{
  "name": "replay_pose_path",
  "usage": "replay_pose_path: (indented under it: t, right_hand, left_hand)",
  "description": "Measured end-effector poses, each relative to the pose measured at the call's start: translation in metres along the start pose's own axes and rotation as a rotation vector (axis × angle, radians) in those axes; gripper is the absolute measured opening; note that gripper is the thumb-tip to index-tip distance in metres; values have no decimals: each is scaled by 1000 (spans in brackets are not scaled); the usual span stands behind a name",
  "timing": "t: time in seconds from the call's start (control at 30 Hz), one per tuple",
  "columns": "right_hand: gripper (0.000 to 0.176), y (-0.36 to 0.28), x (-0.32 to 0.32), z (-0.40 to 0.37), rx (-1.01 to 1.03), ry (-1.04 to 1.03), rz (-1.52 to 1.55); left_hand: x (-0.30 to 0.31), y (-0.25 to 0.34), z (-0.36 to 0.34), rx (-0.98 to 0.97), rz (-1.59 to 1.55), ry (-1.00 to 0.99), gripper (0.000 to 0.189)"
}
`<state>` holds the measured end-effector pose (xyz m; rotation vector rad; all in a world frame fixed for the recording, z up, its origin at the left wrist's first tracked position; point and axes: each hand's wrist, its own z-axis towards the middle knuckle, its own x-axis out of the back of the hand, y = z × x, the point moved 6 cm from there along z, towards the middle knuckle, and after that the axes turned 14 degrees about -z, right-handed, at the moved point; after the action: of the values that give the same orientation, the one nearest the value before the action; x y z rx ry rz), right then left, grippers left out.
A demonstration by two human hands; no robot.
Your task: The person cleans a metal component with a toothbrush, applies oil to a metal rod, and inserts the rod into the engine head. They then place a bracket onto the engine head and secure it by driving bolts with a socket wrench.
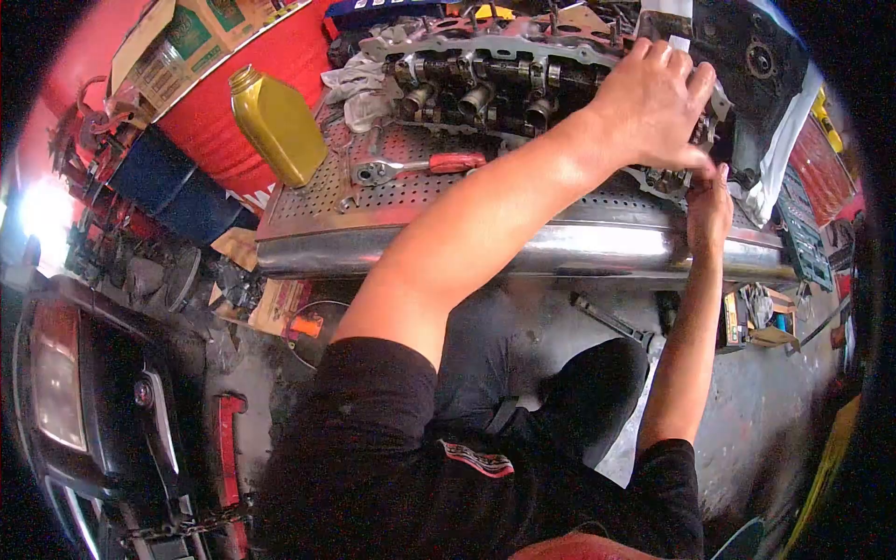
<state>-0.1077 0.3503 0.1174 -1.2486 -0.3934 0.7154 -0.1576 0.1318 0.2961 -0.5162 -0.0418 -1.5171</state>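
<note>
A greasy cylinder head (485, 91) lies on its side on a perforated metal bench top (392, 201), its dark bores and shafts facing me. My left hand (649, 107) reaches across to its right end, fingers bent over the upper part and thumb pointing down. Just below, my right hand (711, 213) comes up from the bench edge with fingers pinched near the left thumb. What sits between these fingertips is too small and covered to make out. A ratchet with a red handle (455, 162) rests on the bench, left of my forearm.
A gold oil bottle (278, 129) stands at the bench's left, with white rags (366, 98) nearby. A dark cover (761, 61) and a teal socket case (805, 219) are at the right. Under the bench lies a long metal tool (611, 317). A car front (93, 401) is lower left.
</note>
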Motion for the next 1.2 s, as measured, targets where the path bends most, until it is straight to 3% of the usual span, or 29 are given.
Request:
replay_pose_path:
  t: [0.07, 0.2, 0.3, 0.37, 0.4, 0.5, 0.53, 0.67, 0.73, 0.83, 0.9, 0.93, 0.97, 1.03, 1.17, 1.2]
  right_hand:
    - [59, 2, -1, 0, -11, -22, 5]
    - [57, -9, -10, -11, -14, 42, 59]
    - [44, -19, -16, -18, -24, 72, 48]
    - [50, -23, -12, -21, -51, 94, -106]
    - [54, -23, -12, -22, -66, 102, -183]
    - [54, -4, 0, -4, -24, 43, -108]
    - [57, -2, 1, -5, -41, 115, -84]
    - [60, -3, 11, 2, 72, 159, -406]
    - [61, -12, 8, -2, 160, 190, -720]
    - [61, -19, -8, -13, 21, 137, -316]
    - [58, -13, -8, -9, 35, 121, -232]
    - [57, -7, -4, -6, 20, 110, -153]
    - [57, -2, 0, -3, 7, 100, -75]
    - [55, 2, 6, 3, 28, 42, -75]
    - [52, -25, -16, -21, 32, 92, -194]
    - [52, -26, -17, -22, 4, 129, -236]
  left_hand:
    - [-2, -4, -3, -13, -8, -26, 66]
    - [-23, -27, 2, 146, -139, -91, 63]
    - [-15, -18, 4, 159, -113, -121, 63]
    - [5, -2, -1, 80, -20, -121, 63]
    - [2, -5, -1, 128, -26, -171, 59]
    - [-5, -11, 6, 207, -75, -221, 51]
    - [-9, -17, 9, 181, -130, -314, 47]
    - [-3, -5, 11, 268, -40, -204, 56]
    - [1, -1, 2, 150, 70, -162, 61]
    - [-1, -1, 0, 124, 79, -186, 60]
    - [-7, -6, 5, 157, 16, -218, 54]
    - [-14, -19, 9, 153, -76, -343, 48]
    - [-14, -19, 10, 172, -95, -293, 49]
    - [-7, -15, 14, 210, -133, -190, 49]
    - [7, 1, 0, 103, 50, -154, 67]
    - [4, -2, 1, 113, 44, -226, 72]
